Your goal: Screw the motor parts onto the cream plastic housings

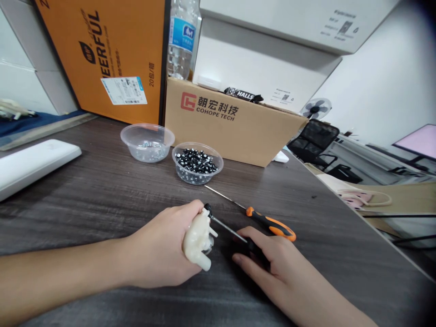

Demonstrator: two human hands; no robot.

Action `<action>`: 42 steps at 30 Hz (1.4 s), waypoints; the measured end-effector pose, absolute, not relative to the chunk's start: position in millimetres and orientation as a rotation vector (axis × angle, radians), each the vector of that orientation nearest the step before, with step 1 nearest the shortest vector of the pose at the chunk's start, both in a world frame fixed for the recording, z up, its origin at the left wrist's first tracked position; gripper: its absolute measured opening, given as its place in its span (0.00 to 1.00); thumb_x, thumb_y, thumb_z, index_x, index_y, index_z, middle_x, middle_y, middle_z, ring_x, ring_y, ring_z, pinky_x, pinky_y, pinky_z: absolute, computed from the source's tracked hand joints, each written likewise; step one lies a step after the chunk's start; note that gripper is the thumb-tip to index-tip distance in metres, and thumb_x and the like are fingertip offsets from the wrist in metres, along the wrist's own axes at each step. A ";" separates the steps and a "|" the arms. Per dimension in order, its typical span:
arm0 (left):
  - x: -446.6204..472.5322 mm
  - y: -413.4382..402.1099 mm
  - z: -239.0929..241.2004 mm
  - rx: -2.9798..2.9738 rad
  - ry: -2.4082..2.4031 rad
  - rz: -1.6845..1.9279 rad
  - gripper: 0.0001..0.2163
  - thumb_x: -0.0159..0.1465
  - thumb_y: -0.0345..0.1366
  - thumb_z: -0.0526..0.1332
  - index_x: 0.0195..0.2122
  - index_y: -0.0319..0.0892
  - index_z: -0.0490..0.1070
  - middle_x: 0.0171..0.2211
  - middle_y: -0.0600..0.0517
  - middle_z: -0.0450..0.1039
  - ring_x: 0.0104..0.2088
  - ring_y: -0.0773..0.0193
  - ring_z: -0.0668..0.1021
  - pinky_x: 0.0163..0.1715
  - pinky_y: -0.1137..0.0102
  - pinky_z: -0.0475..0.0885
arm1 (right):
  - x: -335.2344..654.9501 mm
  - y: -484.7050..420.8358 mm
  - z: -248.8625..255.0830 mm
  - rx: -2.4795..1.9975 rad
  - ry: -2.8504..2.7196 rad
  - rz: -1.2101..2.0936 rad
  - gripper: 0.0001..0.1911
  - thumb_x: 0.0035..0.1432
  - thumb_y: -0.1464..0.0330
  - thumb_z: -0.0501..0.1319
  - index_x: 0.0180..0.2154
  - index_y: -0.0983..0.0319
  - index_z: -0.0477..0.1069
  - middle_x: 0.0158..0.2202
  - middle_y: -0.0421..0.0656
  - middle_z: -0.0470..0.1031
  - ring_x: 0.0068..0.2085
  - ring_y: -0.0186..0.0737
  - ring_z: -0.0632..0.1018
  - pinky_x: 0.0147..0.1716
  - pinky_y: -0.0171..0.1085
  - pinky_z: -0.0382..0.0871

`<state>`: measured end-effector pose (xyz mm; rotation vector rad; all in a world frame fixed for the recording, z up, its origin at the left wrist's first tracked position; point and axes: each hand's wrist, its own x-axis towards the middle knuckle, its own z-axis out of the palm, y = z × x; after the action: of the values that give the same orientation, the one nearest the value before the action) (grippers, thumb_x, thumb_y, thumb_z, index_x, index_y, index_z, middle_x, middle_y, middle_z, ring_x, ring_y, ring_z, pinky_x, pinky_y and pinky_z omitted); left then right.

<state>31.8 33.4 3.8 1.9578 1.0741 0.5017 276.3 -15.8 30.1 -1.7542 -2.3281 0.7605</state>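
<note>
My left hand point(163, 250) is closed around a small cream-white plastic part point(199, 238), held just above the dark wooden table point(102, 195). My right hand point(272, 265) grips the black handle of a screwdriver point(226, 227), and its tip meets the top of the plastic part. A second screwdriver with an orange handle point(270, 224) lies on the table just beyond my right hand, its thin shaft pointing back left.
Two clear plastic bowls stand further back: one point(197, 163) full of dark screws, one point(147, 142) with a few silvery pieces. Behind them are a brown cardboard box point(231, 129), an orange carton point(112, 59) and a water bottle point(180, 38). A white flat device point(32, 165) lies at left.
</note>
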 end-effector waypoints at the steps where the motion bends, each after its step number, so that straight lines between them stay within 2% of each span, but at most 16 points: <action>1: 31.8 33.6 3.8 1.959 1.074 0.505 0.15 0.51 0.33 0.66 0.32 0.49 0.58 0.28 0.63 0.69 0.26 0.67 0.70 0.24 0.69 0.62 | 276.1 -15.6 30.2 -1.756 -2.329 0.771 0.06 0.72 0.62 0.57 0.41 0.55 0.72 0.39 0.38 0.79 0.39 0.42 0.79 0.39 0.39 0.69; 42: 31.6 32.4 4.2 1.981 1.083 0.514 0.15 0.50 0.33 0.66 0.32 0.48 0.58 0.28 0.63 0.70 0.25 0.68 0.69 0.23 0.69 0.62 | 274.5 -13.5 29.5 -1.750 -2.344 0.754 0.04 0.71 0.63 0.59 0.43 0.52 0.71 0.40 0.37 0.79 0.41 0.43 0.79 0.39 0.39 0.69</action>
<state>31.6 32.4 4.2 1.9811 1.0832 0.5139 274.5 -13.5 29.5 -1.7500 -2.3436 0.7536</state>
